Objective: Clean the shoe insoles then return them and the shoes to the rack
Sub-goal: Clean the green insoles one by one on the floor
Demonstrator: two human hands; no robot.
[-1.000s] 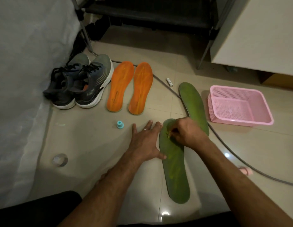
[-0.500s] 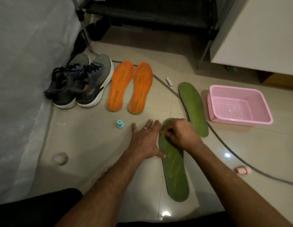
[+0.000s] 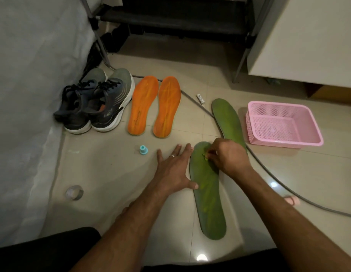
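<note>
Can't make out what the right hand (image 3: pixel 228 156) pinches against the green insole (image 3: pixel 208 193), something tiny. Left hand (image 3: pixel 173 169) lies flat, fingers spread, thumb on the insole's edge.

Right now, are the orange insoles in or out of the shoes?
Out: both orange insoles lie flat on the floor beside the shoes.

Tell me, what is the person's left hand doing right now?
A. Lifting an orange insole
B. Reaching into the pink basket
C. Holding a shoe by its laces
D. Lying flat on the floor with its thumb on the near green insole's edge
D: the left hand lies spread flat on the floor, thumb touching the edge of the near green insole, while the right hand works on that insole's toe end.
</note>
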